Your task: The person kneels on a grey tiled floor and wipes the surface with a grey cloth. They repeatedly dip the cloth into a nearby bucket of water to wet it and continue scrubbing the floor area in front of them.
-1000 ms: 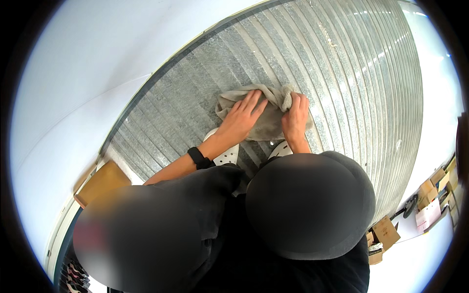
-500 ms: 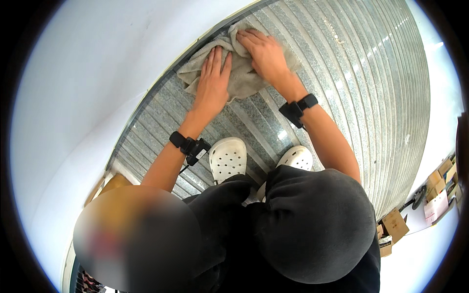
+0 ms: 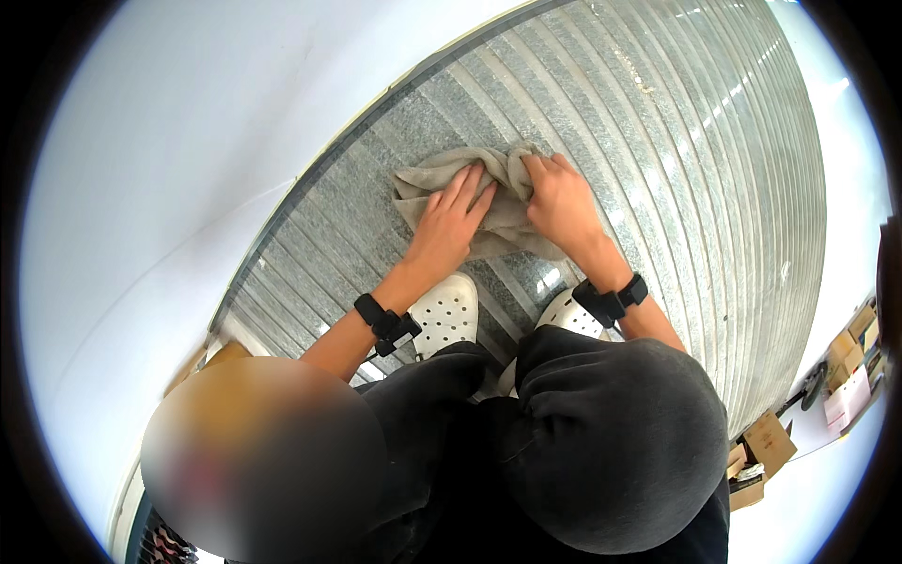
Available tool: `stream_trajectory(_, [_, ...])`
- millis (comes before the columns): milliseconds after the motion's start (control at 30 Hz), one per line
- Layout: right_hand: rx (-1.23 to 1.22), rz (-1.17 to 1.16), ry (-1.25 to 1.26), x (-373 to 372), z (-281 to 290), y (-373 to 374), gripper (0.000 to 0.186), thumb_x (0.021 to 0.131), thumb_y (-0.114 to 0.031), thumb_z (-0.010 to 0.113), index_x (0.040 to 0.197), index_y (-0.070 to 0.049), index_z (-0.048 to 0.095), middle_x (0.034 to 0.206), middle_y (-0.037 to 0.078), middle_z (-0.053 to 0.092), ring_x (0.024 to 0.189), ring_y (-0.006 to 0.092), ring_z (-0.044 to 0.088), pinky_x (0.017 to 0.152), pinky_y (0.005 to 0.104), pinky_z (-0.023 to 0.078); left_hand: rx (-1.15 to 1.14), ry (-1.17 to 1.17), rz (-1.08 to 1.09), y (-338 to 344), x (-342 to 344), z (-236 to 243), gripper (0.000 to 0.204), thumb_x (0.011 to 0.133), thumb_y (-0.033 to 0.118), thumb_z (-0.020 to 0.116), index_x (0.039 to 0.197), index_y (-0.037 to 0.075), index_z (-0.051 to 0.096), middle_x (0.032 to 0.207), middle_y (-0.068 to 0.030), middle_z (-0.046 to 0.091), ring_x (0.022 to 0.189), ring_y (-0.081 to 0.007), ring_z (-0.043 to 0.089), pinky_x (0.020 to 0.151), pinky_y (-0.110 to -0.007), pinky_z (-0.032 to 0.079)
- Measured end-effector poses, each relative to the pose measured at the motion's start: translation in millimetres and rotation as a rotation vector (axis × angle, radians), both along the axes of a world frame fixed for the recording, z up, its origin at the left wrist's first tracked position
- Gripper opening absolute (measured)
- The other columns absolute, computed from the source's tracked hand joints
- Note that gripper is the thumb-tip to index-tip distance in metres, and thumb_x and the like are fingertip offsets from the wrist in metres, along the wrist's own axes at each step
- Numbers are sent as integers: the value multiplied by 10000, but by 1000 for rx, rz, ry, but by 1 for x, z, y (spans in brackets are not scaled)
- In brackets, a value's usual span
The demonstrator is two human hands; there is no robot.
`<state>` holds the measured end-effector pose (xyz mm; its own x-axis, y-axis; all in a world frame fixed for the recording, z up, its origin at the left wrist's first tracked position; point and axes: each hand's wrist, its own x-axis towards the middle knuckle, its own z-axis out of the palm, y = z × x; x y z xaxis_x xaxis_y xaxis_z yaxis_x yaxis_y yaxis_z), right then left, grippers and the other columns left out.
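A crumpled grey-beige cloth (image 3: 425, 184) lies on the ribbed grey stone floor (image 3: 658, 179) in front of my feet. My left hand (image 3: 453, 221) rests on the cloth with fingers stretched out. My right hand (image 3: 562, 205) grips a bunched part of it, fingers curled into the folds. Both wrists wear black straps with small devices. Just below the cloth are two white perforated clogs (image 3: 443, 318) on my feet, between my arms and above my dark-clothed knees (image 3: 611, 432).
A white wall (image 3: 169, 188) curves along the left, edged by a dark strip beside the floor. A yellow-brown object (image 3: 225, 351) at lower left is partly hidden by my knee. Cardboard boxes (image 3: 766, 442) and a dark wheel-like object (image 3: 813, 385) lie at the right.
Both hands and the cloth moved up to the wall edge half a second ago and are now drawn back toward my feet, close to where they were a second ago.
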<state>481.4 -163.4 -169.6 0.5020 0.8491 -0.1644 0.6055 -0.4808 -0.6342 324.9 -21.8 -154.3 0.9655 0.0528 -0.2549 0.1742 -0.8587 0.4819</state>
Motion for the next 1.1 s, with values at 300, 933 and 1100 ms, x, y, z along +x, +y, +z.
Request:
stream_trajectory(300, [243,84,-397,52,-34,113,548,710,-32,697,1226,-8,514,1082,135,655,1089,288,566,899,366,486,248,-74,184,67,41,-1,629,833,-85,515,1441,63,447,1559,-187,297,1425,-352,312,1108,-490,309])
stream_trajectory(933, [67,2,18,-5,-5,35,395,759,-44,626,1143,-11,541,966,103,671,1021,310,576,794,415,543,65,-128,209,30,-37,7,446,802,-69,555,1213,75,645,1197,-147,532,1080,-337,515,927,-427,439])
stream_trajectory(1100, [493,160,-173,-29,15,70,405,789,-112,660,1179,-65,562,1134,51,625,1099,235,559,884,362,516,275,-158,229,39,-78,25,467,779,-68,595,1213,93,655,1128,-133,528,997,-331,517,867,-427,448])
